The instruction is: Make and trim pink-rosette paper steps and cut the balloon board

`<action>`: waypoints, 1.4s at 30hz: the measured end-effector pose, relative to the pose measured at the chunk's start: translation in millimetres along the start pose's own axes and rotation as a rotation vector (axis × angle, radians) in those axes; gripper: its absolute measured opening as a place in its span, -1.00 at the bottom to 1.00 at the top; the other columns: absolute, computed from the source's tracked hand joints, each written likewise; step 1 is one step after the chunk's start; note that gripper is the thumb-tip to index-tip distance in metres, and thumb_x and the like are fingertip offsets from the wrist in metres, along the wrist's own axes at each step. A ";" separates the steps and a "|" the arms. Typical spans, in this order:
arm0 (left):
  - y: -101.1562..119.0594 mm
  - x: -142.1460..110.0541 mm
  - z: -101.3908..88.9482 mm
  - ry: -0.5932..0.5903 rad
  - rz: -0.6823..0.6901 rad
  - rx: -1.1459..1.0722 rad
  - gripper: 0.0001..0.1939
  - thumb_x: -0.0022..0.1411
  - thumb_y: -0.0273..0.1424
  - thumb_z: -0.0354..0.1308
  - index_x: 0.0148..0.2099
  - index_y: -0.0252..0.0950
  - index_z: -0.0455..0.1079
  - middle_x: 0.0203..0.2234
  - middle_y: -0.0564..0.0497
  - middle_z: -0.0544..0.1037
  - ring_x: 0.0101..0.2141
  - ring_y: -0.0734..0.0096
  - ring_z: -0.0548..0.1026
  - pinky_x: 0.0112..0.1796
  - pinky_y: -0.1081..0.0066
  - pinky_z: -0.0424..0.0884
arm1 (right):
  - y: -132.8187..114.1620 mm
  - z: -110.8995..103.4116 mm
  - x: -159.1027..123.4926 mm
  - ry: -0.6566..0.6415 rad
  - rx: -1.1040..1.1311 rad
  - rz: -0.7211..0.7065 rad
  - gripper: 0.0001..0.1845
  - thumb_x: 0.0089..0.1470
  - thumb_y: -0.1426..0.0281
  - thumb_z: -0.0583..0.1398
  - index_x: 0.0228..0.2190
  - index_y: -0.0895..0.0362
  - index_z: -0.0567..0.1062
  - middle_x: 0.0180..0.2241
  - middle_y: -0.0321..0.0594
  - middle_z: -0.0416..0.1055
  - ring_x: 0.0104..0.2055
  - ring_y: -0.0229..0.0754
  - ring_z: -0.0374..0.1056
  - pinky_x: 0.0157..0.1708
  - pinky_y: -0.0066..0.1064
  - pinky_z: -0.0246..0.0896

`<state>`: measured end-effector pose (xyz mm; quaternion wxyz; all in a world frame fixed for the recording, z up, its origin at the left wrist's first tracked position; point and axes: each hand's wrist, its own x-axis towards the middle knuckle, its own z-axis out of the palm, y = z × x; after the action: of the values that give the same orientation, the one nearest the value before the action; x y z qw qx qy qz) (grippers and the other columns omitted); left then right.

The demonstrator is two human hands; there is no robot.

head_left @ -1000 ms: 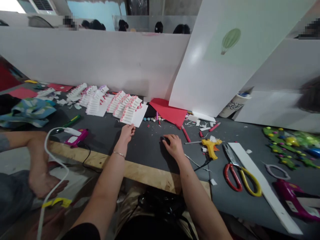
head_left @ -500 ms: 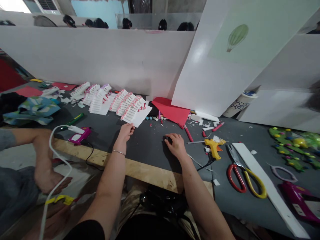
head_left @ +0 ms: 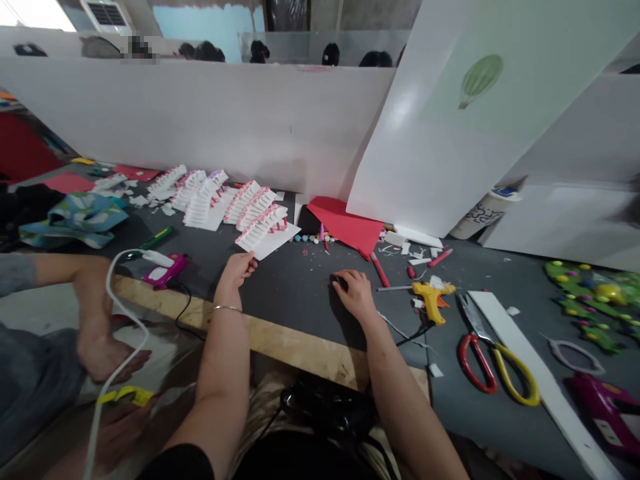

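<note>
My left hand (head_left: pixel 237 270) grips the near edge of a white card (head_left: pixel 267 241) carrying a row of folded white paper strips with pink tips. Several similar cards (head_left: pixel 205 210) lie beyond it on the dark tabletop (head_left: pixel 300 313). My right hand (head_left: pixel 356 295) rests over a small black object (head_left: pixel 340 283), mostly hidden by the fingers, so I cannot tell what it is. A yellow glue gun (head_left: pixel 433 299) lies to the right of that hand, and red-and-yellow-handled scissors (head_left: pixel 493 370) lie further right.
A pink glue gun (head_left: pixel 165 270) with a white cord lies left of my left hand. A red foam sheet (head_left: pixel 344 223) leans by a white board (head_left: pixel 425 133). A person's bare foot (head_left: pixel 103 353) is at lower left. A wooden board edge (head_left: pixel 240 327) runs along the table's near side.
My left hand has drawn the white card toward me and to the left, turning it slightly. My right hand stays on the black object. The view has shifted slightly.
</note>
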<state>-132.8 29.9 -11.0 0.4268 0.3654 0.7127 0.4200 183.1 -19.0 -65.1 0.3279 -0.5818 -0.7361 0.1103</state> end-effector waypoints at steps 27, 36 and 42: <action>-5.2 -21.8 77.4 0.135 0.851 0.733 -0.73 0.35 -0.41 -0.05 -0.10 -0.29 0.48 -0.17 -0.23 0.57 -0.05 0.08 0.46 0.03 0.14 0.26 | 0.7 -0.9 -0.9 -0.016 -0.038 -0.004 -0.75 0.16 0.37 0.15 -0.18 0.06 0.59 -0.11 -0.08 0.49 -0.09 0.00 0.28 -0.14 -0.20 0.17; -1.1 -23.7 65.8 0.216 0.707 0.794 -0.80 0.29 -0.43 0.01 -0.25 -0.24 0.48 -0.22 -0.18 0.58 -0.12 0.09 0.47 -0.08 0.23 0.28 | 0.9 0.8 -0.9 -0.003 -0.061 -0.011 -0.78 0.15 0.38 0.17 -0.20 0.06 0.59 -0.11 -0.09 0.48 -0.10 0.01 0.27 -0.18 -0.22 0.14; 5.3 -19.2 30.7 0.680 0.454 0.618 -0.75 0.32 -0.37 -0.07 -0.16 -0.27 0.44 -0.18 -0.23 0.54 -0.06 0.00 0.44 0.00 0.07 0.22 | 1.4 0.8 -1.0 -0.006 -0.052 -0.012 -0.78 0.14 0.39 0.18 -0.19 0.05 0.59 -0.12 -0.10 0.48 -0.10 0.00 0.27 -0.19 -0.22 0.13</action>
<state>-96.7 23.8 -9.1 -0.0591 0.4630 0.8047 0.3670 183.9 -19.4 -66.9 0.3112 -0.5853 -0.7432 0.0906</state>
